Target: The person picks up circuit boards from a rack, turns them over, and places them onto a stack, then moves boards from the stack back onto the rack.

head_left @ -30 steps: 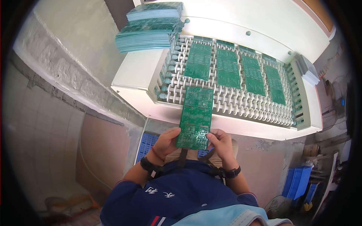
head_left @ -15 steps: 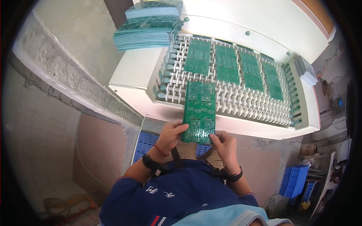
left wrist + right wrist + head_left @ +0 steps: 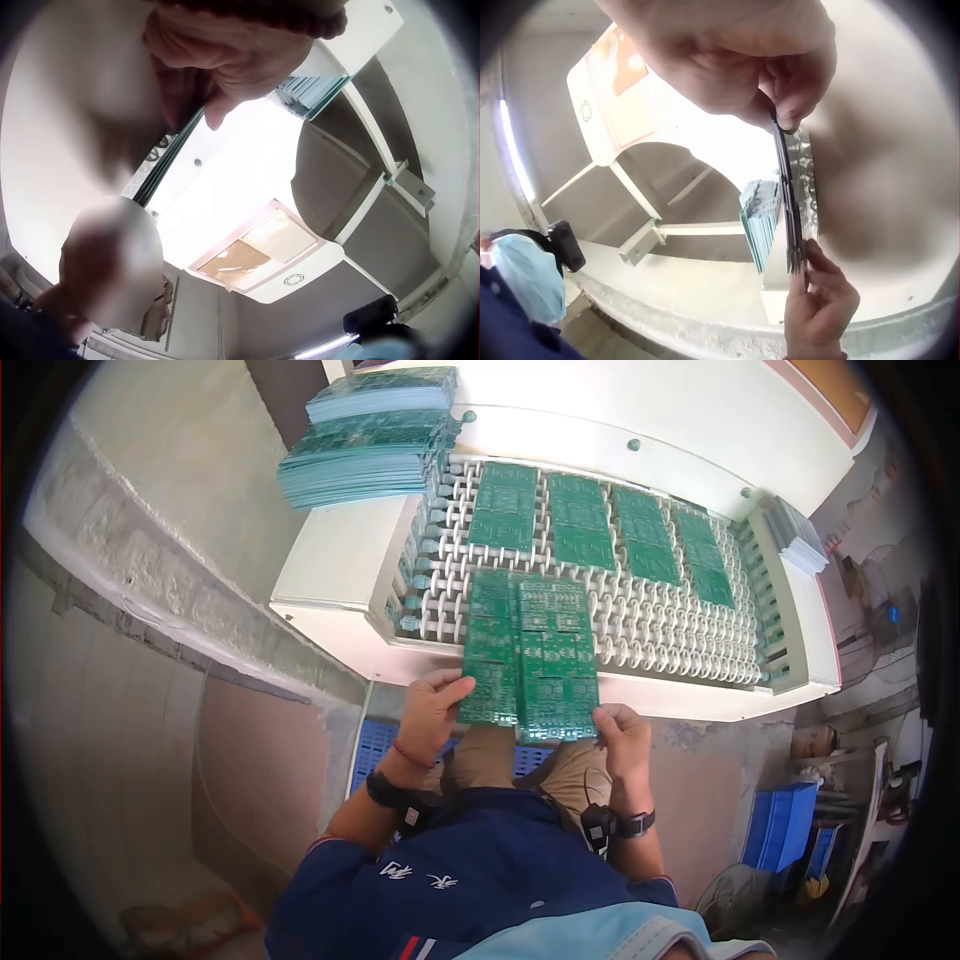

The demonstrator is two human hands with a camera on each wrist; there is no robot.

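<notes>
In the head view, green printed circuit boards are spread side by side before the person's body, at the roller conveyor's near edge. My left hand (image 3: 432,710) pinches the left circuit board (image 3: 488,650) at its lower left edge, thumb on top. My right hand (image 3: 624,738) grips the right circuit board (image 3: 557,660) at its lower right corner. The two overlap along the middle. Seen edge-on in the right wrist view, several thin circuit boards (image 3: 789,195) lie layered between the hands. The left wrist view shows the layered edges (image 3: 166,169) beneath the left fingers.
A roller conveyor (image 3: 670,635) of white discs carries rows of green boards (image 3: 580,525). A tall stack of boards (image 3: 360,460) stands on the machine's left corner, and a smaller stack (image 3: 797,535) at its right. Blue bins (image 3: 780,825) sit at lower right.
The boards, earlier held together as one stack, are now fanned into two side-by-side parts. My right hand has moved right with its part; the left hand has shifted slightly left.
</notes>
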